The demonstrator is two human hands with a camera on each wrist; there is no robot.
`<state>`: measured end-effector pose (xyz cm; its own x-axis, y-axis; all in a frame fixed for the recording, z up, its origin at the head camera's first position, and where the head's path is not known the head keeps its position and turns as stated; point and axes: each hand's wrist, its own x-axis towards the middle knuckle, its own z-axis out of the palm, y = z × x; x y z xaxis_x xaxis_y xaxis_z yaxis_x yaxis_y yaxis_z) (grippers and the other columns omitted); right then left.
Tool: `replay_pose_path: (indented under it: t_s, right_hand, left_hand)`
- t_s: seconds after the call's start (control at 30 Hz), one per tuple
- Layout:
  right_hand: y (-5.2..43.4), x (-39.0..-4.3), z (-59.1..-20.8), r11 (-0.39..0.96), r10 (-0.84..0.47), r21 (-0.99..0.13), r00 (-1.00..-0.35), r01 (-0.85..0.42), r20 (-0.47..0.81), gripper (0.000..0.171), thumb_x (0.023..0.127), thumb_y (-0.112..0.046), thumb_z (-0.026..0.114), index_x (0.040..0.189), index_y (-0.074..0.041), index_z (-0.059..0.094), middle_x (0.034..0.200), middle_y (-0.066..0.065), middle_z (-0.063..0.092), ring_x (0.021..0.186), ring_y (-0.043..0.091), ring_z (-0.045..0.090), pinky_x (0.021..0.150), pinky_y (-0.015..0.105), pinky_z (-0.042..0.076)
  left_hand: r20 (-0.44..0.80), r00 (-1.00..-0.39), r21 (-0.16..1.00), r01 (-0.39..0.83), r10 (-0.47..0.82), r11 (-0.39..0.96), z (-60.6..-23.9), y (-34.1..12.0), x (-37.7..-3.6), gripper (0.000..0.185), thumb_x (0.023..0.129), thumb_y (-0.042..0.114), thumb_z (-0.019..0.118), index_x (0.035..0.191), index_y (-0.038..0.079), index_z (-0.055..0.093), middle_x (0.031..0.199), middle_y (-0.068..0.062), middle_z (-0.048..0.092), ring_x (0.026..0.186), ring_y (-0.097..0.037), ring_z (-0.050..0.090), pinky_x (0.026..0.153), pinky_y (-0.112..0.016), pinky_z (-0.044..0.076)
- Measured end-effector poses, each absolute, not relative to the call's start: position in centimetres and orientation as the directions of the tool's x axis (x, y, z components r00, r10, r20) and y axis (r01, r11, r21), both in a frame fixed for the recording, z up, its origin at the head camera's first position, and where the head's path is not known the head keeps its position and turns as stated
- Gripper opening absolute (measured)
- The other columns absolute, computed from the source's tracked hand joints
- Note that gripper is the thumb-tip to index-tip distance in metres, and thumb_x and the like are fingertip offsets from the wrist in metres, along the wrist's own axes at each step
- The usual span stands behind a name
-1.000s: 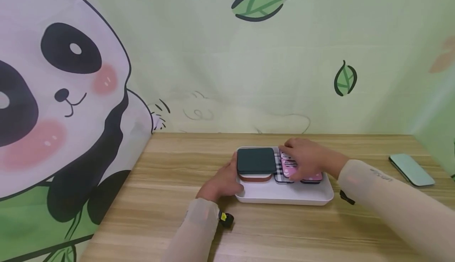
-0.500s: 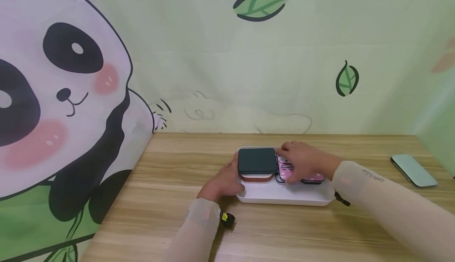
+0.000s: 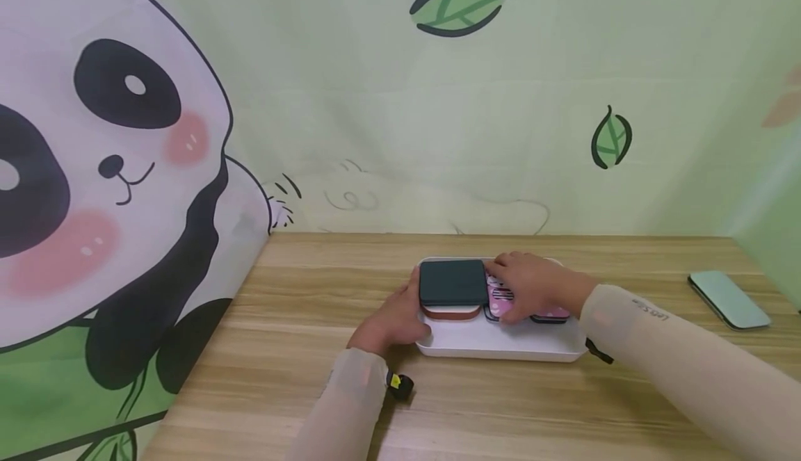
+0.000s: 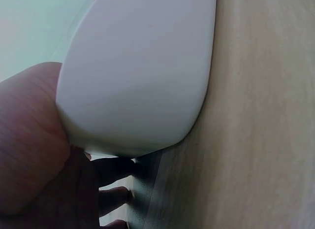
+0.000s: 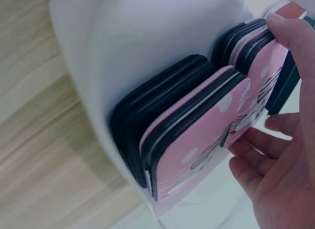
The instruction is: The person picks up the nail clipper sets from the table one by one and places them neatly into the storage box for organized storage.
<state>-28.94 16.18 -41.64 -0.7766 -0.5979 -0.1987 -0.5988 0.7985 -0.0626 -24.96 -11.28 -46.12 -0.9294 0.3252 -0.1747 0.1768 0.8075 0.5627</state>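
Note:
A white tray [image 3: 507, 344] holds several flat, rounded cases in stacks. My left hand [image 3: 391, 320] grips the tray's left end; the left wrist view shows the palm against the tray's outer wall [image 4: 138, 81]. My right hand [image 3: 538, 286] pinches a pink cartoon-print case [image 5: 263, 66], thumb on its near edge and fingertips at the far one. That case tops the middle stack, over darker-edged cases. Beside it, a second pink case [image 5: 202, 135] lies on a black one [image 5: 152, 98]. At the tray's left, a dark green case [image 3: 452, 281] tops white and brown ones [image 3: 452, 314].
A pale green flat case [image 3: 729, 300] lies on the wooden table [image 3: 475, 405] far to the right. Behind the table hangs a light green cloth [image 3: 375, 99] printed with a panda and leaves. The front of the tray shows bare floor.
My right hand has shifted slightly left with the pink case, which now covers the black-and-white plaid case seen earlier. My left hand stays at the tray's end.

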Motion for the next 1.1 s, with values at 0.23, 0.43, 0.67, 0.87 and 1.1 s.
replay_pose_path:
  t_s: [0.23, 0.43, 0.67, 0.87, 1.1]
  right_hand:
    - [16.08, -28.65, -41.76, 0.794, -0.607, -0.111, -0.77, -0.598, -0.195, 0.109, 0.074, -0.056, 0.08, 0.157, -0.007, 0.029, 0.15, 0.018, 0.045, 0.134, 0.036, 0.047, 0.109, 0.054, 0.04]
    - [16.03, -28.62, -42.04, 0.794, -0.608, -0.115, -0.773, -0.597, -0.183, 0.11, 0.073, -0.057, 0.081, 0.156, -0.008, 0.028, 0.144, 0.014, 0.047, 0.129, 0.032, 0.05, 0.108, 0.053, 0.042]
    - [15.99, -28.8, -42.09, 0.806, -0.591, -0.113, -0.783, -0.581, -0.194, 0.115, 0.07, -0.061, 0.082, 0.157, -0.009, 0.026, 0.144, 0.014, 0.05, 0.128, 0.032, 0.052, 0.109, 0.054, 0.04]
    - [16.02, -28.84, -41.98, 0.812, -0.582, -0.109, -0.786, -0.573, -0.208, 0.117, 0.071, -0.062, 0.082, 0.158, -0.009, 0.025, 0.149, 0.017, 0.046, 0.132, 0.035, 0.049, 0.111, 0.055, 0.037]
    - [16.14, -28.84, -41.85, 0.809, -0.587, -0.098, -0.784, -0.58, -0.204, 0.115, 0.071, -0.059, 0.082, 0.157, -0.008, 0.026, 0.147, 0.016, 0.048, 0.129, 0.035, 0.051, 0.11, 0.055, 0.038]
  left_hand:
    - [-0.176, -0.93, 0.559, 0.174, 0.321, 0.811, -46.37, -11.4, -24.91, 0.112, 0.076, 0.016, 0.072, 0.161, 0.007, -0.002, 0.161, -0.017, 0.032, 0.144, -0.031, 0.038, 0.118, -0.042, 0.031]
    - [-0.192, -0.93, 0.558, 0.158, 0.312, 0.815, -46.68, -11.4, -25.11, 0.114, 0.076, 0.016, 0.072, 0.161, 0.008, -0.003, 0.163, -0.016, 0.029, 0.145, -0.029, 0.036, 0.119, -0.042, 0.029]
    - [-0.197, -0.929, 0.552, 0.158, 0.312, 0.819, -46.77, -11.32, -25.16, 0.114, 0.076, 0.016, 0.072, 0.161, 0.009, -0.004, 0.163, -0.015, 0.028, 0.145, -0.028, 0.036, 0.119, -0.041, 0.028]
    - [-0.175, -0.928, 0.569, 0.178, 0.329, 0.803, -46.41, -11.36, -25.0, 0.112, 0.077, 0.016, 0.071, 0.161, 0.007, -0.003, 0.162, -0.017, 0.03, 0.144, -0.03, 0.038, 0.119, -0.042, 0.029]
    - [-0.18, -0.928, 0.568, 0.172, 0.326, 0.805, -46.5, -11.36, -25.13, 0.113, 0.078, 0.018, 0.072, 0.162, 0.01, -0.003, 0.164, -0.014, 0.027, 0.145, -0.03, 0.036, 0.119, -0.043, 0.028]
